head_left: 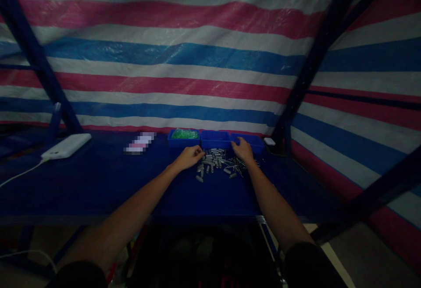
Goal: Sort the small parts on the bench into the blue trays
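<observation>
My left hand (189,157) is at the left edge of a spread of small grey metal cylinders (209,162). Its fingers are pinched together, and what they hold, if anything, is too small and dark to make out. My right hand (243,150) hovers by the front of the right blue bin (256,142), above a heap of thin metal pins (236,165). Its thumb and fingers look apart, with nothing visible between them. Behind the cylinders is the middle blue bin (215,135). The left blue bin (183,141) holds bright green small pieces (184,134).
On the blue table (98,187) lie a white power bank (66,146) with a cable, a blurred phone-like object (140,143) and a small white case (269,141). Blue metal posts (304,77) flank the table. A striped plastic sheet (171,59) hangs behind.
</observation>
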The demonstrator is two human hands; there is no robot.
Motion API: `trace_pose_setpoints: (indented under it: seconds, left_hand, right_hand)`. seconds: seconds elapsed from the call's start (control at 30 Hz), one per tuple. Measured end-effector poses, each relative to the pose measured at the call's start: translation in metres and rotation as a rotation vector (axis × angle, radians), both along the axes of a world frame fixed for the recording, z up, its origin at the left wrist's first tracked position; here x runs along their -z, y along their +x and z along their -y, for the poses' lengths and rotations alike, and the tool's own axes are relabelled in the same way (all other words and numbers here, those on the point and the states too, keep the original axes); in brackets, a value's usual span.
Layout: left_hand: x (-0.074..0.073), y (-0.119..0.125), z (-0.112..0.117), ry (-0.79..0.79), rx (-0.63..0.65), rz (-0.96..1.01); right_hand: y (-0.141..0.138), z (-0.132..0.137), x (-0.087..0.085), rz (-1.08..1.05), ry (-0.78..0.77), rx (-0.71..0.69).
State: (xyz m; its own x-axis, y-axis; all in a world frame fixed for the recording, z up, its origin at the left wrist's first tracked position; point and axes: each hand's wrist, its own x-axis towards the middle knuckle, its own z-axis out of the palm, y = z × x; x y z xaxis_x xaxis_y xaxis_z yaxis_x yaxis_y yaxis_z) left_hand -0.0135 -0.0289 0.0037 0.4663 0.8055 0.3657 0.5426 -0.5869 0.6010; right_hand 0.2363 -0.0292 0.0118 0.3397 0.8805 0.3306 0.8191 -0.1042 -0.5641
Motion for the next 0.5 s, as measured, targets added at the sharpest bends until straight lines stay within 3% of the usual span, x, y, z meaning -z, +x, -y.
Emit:
trace_pose_setpoints:
  seconds: [0.07,0.13,0.23,0.37,0.5]
  left_hand:
    - [0.000,0.000,-0.002,-0.022,-0.018,0.086]
    - [-0.001,0.002,-0.004,-0.109,-0.031,0.226]
    - [-0.002,0.006,-0.003,-0.317,-0.017,0.500]
    - [-0.005,0.010,0.002,-0.513,0.052,0.760]
    - [-0.008,0.010,0.006,-0.568,0.091,0.833]
  right_hand:
    - [-0.010,0.009,-0.007,0.050,0.104,0.012]
    - [-0.026,0.019,-0.015,0.059,0.180,-0.072]
    - [-0.057,0.032,-0.021,0.075,0.245,-0.322]
    - [-0.089,0.042,-0.015,0.147,0.288,-0.627]
    - [-0.096,0.043,-0.008,0.129,0.322,-0.662]
